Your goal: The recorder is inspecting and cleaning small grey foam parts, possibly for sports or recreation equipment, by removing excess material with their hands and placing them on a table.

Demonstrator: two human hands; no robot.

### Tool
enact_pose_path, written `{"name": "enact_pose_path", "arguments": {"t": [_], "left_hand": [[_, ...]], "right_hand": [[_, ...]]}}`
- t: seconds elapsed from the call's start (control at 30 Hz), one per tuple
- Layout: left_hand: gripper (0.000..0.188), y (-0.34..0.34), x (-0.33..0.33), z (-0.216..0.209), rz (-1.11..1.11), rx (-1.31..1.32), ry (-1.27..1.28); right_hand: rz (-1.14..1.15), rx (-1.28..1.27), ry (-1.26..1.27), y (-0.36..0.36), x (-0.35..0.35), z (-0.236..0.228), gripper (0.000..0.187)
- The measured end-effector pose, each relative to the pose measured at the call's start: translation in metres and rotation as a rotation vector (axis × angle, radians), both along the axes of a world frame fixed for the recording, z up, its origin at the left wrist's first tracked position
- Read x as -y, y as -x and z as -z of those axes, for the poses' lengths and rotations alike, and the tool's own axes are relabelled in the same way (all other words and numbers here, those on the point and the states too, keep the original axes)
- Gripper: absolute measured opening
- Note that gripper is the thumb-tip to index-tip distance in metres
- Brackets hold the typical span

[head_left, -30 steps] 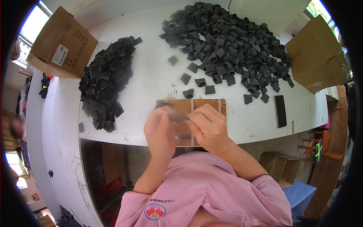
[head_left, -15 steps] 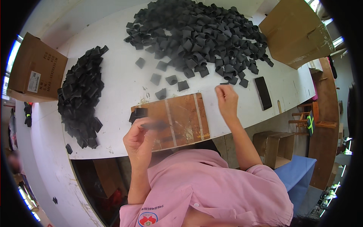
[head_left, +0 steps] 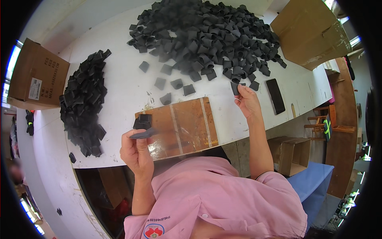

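Observation:
My left hand (head_left: 136, 154) pinches a flat dark grey sleeve (head_left: 140, 135) between thumb and fingers, above the left edge of a brown board (head_left: 195, 131). The board has pale strips running across it. At its far left corner lie a few black folded pieces (head_left: 142, 121), just beyond my left hand. Off to the right, my right hand (head_left: 250, 102) has its thumb and fingers closed on another dark grey sleeve (head_left: 235, 88), at the near edge of a big heap of short, open-ended sleeves (head_left: 215, 40).
A second heap of black flattened pieces (head_left: 84, 103) spreads along the left of the white table (head_left: 119, 91). Cardboard boxes stand at the far left (head_left: 38, 75) and far right (head_left: 312, 34). A phone (head_left: 275, 96) lies right of my right hand. Several loose sleeves lie beyond the board.
My right hand has moved right and now grips a sleeve at the heap's edge. My left hand has shifted left with its sleeve, which now shows more clearly.

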State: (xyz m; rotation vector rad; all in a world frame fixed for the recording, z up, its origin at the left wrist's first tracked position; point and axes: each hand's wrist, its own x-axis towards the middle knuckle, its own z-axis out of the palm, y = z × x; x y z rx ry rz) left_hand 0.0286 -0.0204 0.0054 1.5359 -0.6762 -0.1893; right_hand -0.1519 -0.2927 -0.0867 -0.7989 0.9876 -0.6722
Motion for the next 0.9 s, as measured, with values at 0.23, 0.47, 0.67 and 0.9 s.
{"name": "enact_pose_path", "arguments": {"t": [0.23, 0.47, 0.67, 0.9], "left_hand": [[0.021, -0.043, 0.044, -0.039, 0.058, -0.114, 0.137], [0.033, -0.027, 0.038, -0.038, 0.103, 0.450, -0.021], [0.049, -0.003, 0.027, -0.066, 0.377, 0.644, -0.152], [0.018, -0.007, 0.012, -0.056, 0.235, 0.626, 0.013]], "right_hand": [[-0.143, 0.307, -0.052, -0.021, -0.046, -0.055, 0.014], [-0.379, 0.366, -0.076, -0.043, -0.087, -0.084, 0.015], [-0.509, 0.394, -0.077, -0.057, -0.113, -0.102, 0.014], [-0.622, 0.383, -0.085, -0.072, -0.136, -0.127, 0.016]]}}
